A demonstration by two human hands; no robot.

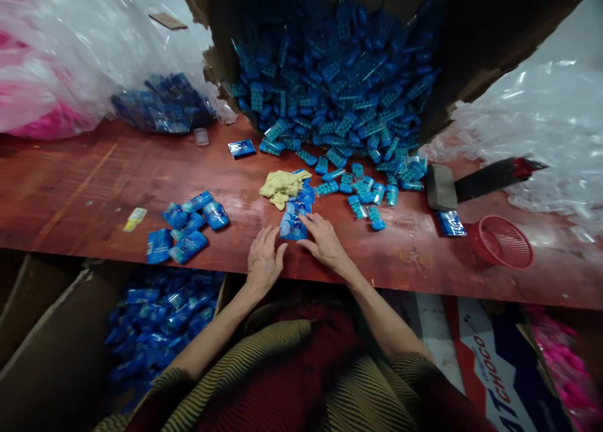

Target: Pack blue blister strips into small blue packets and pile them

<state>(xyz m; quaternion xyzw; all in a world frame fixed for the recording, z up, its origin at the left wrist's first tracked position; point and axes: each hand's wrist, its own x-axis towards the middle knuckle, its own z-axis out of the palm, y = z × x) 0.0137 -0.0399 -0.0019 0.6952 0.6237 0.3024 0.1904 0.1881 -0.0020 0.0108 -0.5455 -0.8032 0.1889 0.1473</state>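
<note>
Resting near the table's (94, 168) front edge, about midway along it, the blue packet (293, 228) lies between my two hands at the near end of a short row of packets (301, 199) that runs back toward a yellow cloth (281, 186). My right hand (325, 240) has its fingers spread, fingertips touching the packet's right side; I grip nothing with it. My left hand (264, 259) lies flat just left of the packet, fingers loosely apart, the thumb close to the packet's lower corner, and whether it touches I cannot tell. Behind the cloth, blue combs (362, 193) spill out of a tipped cardboard box (471, 36) that stands at the table's far edge, the pile thinning toward the middle. Left of my hands sits a loose cluster of filled packets (186, 228), with a small yellow label (135, 218) beyond it. A single packet (242, 148) lies farther back, near a clear bag of blue items (162, 105) by the far left. Toward the right end are a hammer (471, 184), one more packet (451, 223) and a red basket (502, 242) near the front edge. Below the table's front edge on my left, an open box of packets (155, 325) stands.
</note>
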